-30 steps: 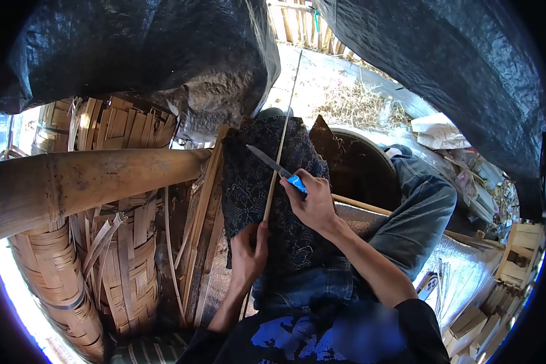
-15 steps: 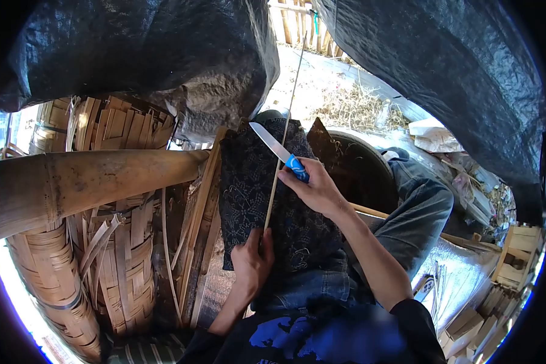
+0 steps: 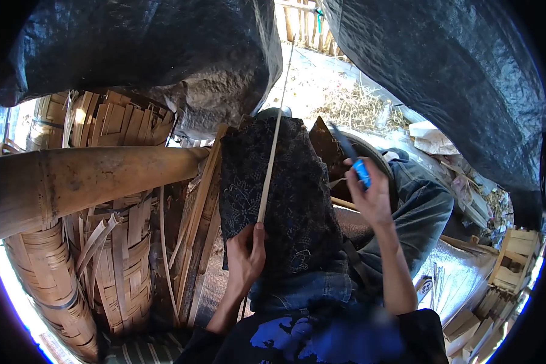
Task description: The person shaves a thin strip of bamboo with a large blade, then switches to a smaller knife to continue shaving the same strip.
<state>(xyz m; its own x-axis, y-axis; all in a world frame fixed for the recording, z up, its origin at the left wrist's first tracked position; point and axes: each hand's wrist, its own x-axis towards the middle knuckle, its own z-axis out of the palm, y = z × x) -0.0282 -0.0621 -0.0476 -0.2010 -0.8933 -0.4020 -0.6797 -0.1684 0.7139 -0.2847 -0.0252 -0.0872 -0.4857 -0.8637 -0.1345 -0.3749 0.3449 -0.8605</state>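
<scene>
My left hand (image 3: 246, 252) is closed on the near end of a long, thin bamboo strip (image 3: 272, 159). The strip slants up and away over a dark patterned cloth (image 3: 297, 206) that lies across my lap. Off to the right, my right hand (image 3: 373, 194) is wrapped round the blue handle of a knife (image 3: 361, 172). Its blade, slightly blurred, points up and to the left, apart from the strip. A pale, thin curl shows by the right fingers, over a dark round container (image 3: 379, 161).
A thick bamboo pole (image 3: 103, 179) juts in from the left above woven bamboo baskets (image 3: 54, 267). Dark plastic sheets (image 3: 449, 79) hang on both sides overhead. At lower right are a wooden crate (image 3: 522, 258) and wood pieces (image 3: 473, 321).
My right hand has swung right with the knife, away from the strip and over the container. My left hand has shifted slightly up and left, still holding the strip, which has turned its wider face up.
</scene>
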